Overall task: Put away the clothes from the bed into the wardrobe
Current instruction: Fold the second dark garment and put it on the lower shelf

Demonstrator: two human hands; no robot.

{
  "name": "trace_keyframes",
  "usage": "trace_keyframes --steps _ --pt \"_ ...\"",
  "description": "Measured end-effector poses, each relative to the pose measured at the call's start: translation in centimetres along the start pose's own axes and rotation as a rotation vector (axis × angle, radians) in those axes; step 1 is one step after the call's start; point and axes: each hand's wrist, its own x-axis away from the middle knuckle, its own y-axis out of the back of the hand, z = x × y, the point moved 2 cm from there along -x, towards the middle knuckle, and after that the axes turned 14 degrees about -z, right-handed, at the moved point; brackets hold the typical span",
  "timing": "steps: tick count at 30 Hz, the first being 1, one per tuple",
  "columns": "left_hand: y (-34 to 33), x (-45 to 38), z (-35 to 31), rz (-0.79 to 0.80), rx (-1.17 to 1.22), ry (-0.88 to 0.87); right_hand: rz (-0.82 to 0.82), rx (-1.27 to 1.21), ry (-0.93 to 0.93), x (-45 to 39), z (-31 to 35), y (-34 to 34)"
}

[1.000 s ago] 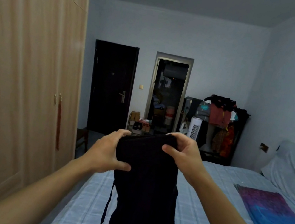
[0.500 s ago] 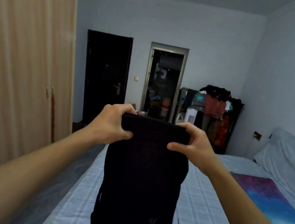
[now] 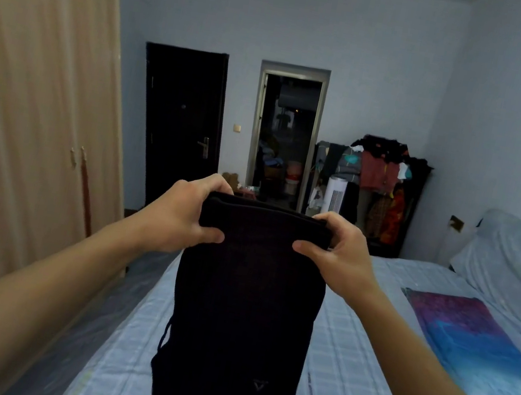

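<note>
A black garment (image 3: pixel 244 299), folded lengthwise with a drawstring on its left edge and a small logo low down, hangs in front of me above the bed (image 3: pixel 360 371). My left hand (image 3: pixel 184 215) grips its top left corner, thumb in front and fingers curled behind. At the top right corner my right hand (image 3: pixel 338 249) grips it the same way. The wooden wardrobe (image 3: pixel 22 120) fills the left side, its doors closed.
A folded blue and purple cloth (image 3: pixel 467 341) lies on the bed at the right, with a covered pillow (image 3: pixel 519 263) beyond it. At the far wall are a dark door (image 3: pixel 181 127), an open doorway (image 3: pixel 284 135), a loaded clothes rack (image 3: pixel 377 179) and a white heater (image 3: pixel 334 196).
Both hands have spread the garment's top edge wider and levelled it. The view has swung slightly, showing more of the wardrobe's closed doors at the left.
</note>
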Motion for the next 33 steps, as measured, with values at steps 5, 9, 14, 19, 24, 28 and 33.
trace_keyframes --steps 5,9,14,19,24,28,33 --pt "-2.3 -0.8 1.7 0.109 0.001 0.065 0.058 0.051 -0.038 -0.6 -2.7 0.0" --pt "-4.5 -2.6 4.5 0.135 0.108 0.045 0.056 0.023 -0.069 -2.2 -5.4 -0.3" --pt "-7.5 -9.1 10.6 0.1 0.145 0.094 0.022 0.103 -0.135 -8.2 -10.0 -4.0" --pt "-8.4 -21.8 14.9 -0.177 -0.019 0.035 -0.146 0.115 -0.115 -20.3 -12.8 -8.7" --pt "-4.2 -29.1 12.3 -0.429 -0.02 -0.192 -0.299 -0.01 0.067 -28.2 -7.8 -8.6" --pt "-1.7 -30.0 10.1 -0.503 -0.04 -0.254 -0.276 -0.044 0.168 -29.8 -4.2 -7.6" --pt "-1.0 -26.0 8.1 -0.528 -0.024 -0.246 -0.22 -0.036 0.208 -27.3 -2.2 -6.2"
